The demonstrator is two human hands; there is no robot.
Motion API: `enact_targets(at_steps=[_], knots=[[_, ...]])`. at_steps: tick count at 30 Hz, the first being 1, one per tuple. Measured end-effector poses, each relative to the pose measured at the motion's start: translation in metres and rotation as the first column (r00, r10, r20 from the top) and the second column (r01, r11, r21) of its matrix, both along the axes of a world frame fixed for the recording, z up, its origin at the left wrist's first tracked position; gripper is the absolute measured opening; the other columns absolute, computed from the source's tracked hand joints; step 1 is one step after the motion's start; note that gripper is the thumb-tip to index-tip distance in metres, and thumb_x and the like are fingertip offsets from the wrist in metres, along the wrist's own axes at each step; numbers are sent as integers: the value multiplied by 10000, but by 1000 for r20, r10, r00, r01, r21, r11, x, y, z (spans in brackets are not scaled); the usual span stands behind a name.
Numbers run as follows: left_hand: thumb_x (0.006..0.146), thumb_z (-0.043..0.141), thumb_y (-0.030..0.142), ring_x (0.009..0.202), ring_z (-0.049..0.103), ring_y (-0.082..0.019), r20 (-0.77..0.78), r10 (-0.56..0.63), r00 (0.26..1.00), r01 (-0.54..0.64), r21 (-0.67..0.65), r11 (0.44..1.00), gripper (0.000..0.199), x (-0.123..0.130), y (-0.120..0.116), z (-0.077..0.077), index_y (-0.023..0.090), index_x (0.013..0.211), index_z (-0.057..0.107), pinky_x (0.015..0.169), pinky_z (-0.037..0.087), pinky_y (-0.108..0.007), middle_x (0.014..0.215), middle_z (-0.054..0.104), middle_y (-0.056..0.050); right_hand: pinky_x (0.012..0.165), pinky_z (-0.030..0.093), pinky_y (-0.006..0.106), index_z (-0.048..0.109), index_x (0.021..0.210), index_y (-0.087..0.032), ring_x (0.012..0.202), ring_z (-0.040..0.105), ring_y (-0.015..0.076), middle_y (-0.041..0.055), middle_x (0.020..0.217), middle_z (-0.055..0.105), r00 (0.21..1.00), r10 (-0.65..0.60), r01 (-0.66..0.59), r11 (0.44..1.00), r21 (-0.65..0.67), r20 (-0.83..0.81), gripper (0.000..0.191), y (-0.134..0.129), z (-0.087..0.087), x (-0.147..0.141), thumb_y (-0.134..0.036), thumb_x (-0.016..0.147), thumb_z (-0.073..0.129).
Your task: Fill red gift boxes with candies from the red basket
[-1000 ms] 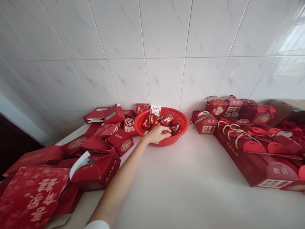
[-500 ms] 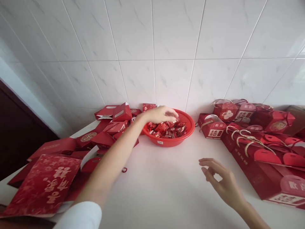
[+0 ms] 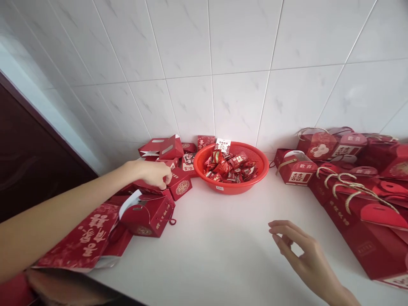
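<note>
My left hand [image 3: 156,173] reaches over the pile of red gift boxes on the left. Its fingers curl down beside a red gift box [image 3: 180,183]; what they hold, if anything, is hidden. Below it stands another red box [image 3: 149,214] with a white flap and a small dark red cord loop. My right hand [image 3: 301,246] hovers over the white table [image 3: 216,246], fingers bent, thumb and fingers apart, holding nothing. A red plastic basket [image 3: 231,188] at the back holds red-wrapped packets [image 3: 234,165] and a white printed card [image 3: 223,145].
On the right stand several red gift boxes [image 3: 344,229] with cream rope handles. A single red box [image 3: 295,168] sits between them and the basket. At the left front lies a large red printed bag [image 3: 92,238]. White tiled wall [image 3: 236,102] rises behind the table.
My left hand has moved from the basket leftward to the pile of boxes, its fingers now curled. My right hand stays nearly in place. The view has shifted slightly.
</note>
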State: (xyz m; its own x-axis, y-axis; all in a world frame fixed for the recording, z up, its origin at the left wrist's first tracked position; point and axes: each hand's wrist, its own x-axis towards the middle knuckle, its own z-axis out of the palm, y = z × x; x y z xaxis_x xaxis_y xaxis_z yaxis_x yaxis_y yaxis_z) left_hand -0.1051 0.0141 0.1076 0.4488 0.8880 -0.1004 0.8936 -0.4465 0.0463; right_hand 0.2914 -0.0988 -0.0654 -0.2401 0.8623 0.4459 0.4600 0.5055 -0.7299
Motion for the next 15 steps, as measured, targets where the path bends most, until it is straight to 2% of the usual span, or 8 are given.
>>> enact_targets(at_steps=[4, 7, 10, 13, 15], knots=[[781, 625, 348, 634, 534, -200, -62, 1, 998, -2, -11, 1000, 184, 10, -7, -11, 211, 658, 636, 626, 359, -299, 572, 555, -27, 302, 402, 180, 701, 919, -233, 531, 567, 110, 109, 1023, 704, 1000, 17, -16, 1000, -20, 19, 189, 0, -1, -3, -326, 978, 547], [764, 588, 251, 569, 486, -190, -176, 41, 984, -52, -60, 997, 224, 9, -13, -17, 205, 551, 538, 587, 317, -315, 525, 490, -23, 313, 421, 182, 699, 937, -234, 553, 571, 112, 110, 1058, 696, 999, 15, -13, 999, -45, 49, 191, 0, -3, -2, -333, 982, 542], [748, 525, 149, 517, 419, -165, -309, 93, 946, -139, -129, 982, 244, 8, -19, -16, 196, 529, 430, 544, 253, -320, 532, 456, -14, 324, 432, 181, 696, 947, -238, 574, 576, 114, 107, 1083, 690, 997, 17, -12, 998, -66, 75, 189, 1, -6, 1, -337, 986, 540], [766, 528, 158, 515, 421, -155, -320, 122, 939, -186, -176, 967, 172, 11, -26, -12, 205, 614, 462, 529, 253, -303, 581, 498, -3, 325, 434, 179, 694, 952, -239, 578, 578, 113, 106, 1091, 687, 996, 19, -13, 997, -71, 83, 190, 1, -7, 2, -342, 987, 539], [706, 594, 160, 516, 437, -154, -354, 125, 927, -203, -191, 960, 150, 12, -31, -12, 206, 626, 476, 528, 270, -293, 602, 519, -2, 320, 428, 178, 694, 955, -239, 576, 579, 112, 106, 1092, 688, 996, 18, -12, 998, -65, 87, 189, 0, -6, 2, -346, 987, 541]])
